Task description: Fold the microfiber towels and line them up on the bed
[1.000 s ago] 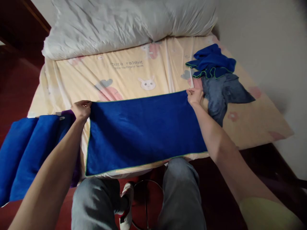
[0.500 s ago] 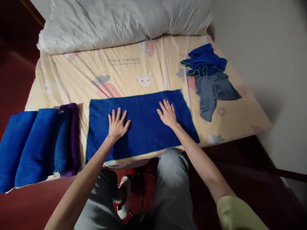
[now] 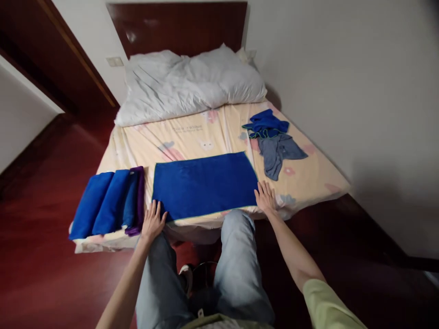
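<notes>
A blue towel (image 3: 206, 185) with a thin green edge lies spread flat near the front of the bed. At its near left corner rests my left hand (image 3: 153, 221), fingers outstretched. My right hand (image 3: 265, 197) is at the near right corner, its fingers also extended and apart. Neither hand is wrapped around anything. To the left, rolled or folded towels stand side by side: bright blue towels (image 3: 111, 201), a darker blue one (image 3: 129, 201) and a purple one (image 3: 140, 201).
On the bed's right side lie a crumpled blue cloth (image 3: 269, 123) with green edging and a grey cloth (image 3: 277, 153). A white quilt (image 3: 192, 87) is bunched before the dark headboard (image 3: 178, 27). The patterned sheet (image 3: 308, 176) reaches the bed's edge by a wall.
Both hands have slid from the middle of the blue towel outward and toward me, to its near corners. My view has tilted up and back, showing the headboard and more floor.
</notes>
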Motion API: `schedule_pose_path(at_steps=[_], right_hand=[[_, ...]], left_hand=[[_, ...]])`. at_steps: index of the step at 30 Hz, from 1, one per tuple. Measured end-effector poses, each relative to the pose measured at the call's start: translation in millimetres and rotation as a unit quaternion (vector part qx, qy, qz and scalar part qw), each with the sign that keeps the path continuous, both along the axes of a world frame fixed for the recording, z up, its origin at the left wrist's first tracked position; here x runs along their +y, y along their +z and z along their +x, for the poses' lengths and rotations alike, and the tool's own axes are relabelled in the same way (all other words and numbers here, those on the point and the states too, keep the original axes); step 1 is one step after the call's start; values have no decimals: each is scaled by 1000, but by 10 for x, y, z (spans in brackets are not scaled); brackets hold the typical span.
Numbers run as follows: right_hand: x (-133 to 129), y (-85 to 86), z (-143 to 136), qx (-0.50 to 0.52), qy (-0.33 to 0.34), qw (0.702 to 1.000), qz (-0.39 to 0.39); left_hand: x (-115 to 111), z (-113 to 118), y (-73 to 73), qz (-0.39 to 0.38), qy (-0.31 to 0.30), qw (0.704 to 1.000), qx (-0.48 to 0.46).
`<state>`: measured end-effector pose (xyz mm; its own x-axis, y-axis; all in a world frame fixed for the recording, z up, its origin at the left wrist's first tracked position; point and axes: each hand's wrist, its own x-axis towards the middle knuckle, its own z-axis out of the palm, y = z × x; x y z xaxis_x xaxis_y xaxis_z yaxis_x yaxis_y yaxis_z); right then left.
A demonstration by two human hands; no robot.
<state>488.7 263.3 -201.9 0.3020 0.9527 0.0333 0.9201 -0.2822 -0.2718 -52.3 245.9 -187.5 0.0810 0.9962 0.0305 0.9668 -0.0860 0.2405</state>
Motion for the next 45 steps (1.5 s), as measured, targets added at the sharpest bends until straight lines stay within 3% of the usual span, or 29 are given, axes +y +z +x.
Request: schedule_pose_path(at_steps=[3,5,7,9,12,15,17,20,23,32,40,45], right_hand=[[-183,134,-24,37,-47,998,-17],[-274,273,-151,79,-62,995,11],[-387,400,-401,151,-83,983,68],[-541,474,-772,265,-104,950,127],[-829,446,-1492,499,-108,845,161],[-1102,315,-2200,711,-140,681,105],[-1213,237,-2527,785,-165,594,58],[-1239,193,-2712,826,-190,530,21],[-1170,211,-2667,840,-204,503,22],[-1073,220,-2621,859,-210,466,17],[-898,142,-2651,861,-225,454,39],[-786,60,-2706,851,-241,465,48]], left_hand=[[-407,-92,52,0,29,1000,-10],[-684,-143,82,20,59,998,-30],[-960,-167,83,44,86,994,-53],[-1203,-152,65,68,93,991,-61],[-1439,-74,62,85,93,991,-45],[-1509,6,111,73,104,991,-34],[-1505,33,151,65,109,991,-33],[-1492,40,189,59,107,992,-35],[-1495,42,200,53,112,991,-43],[-1479,96,274,26,117,992,-49],[-1458,106,339,2,106,994,-23],[-1453,142,386,-7,112,994,-7]])
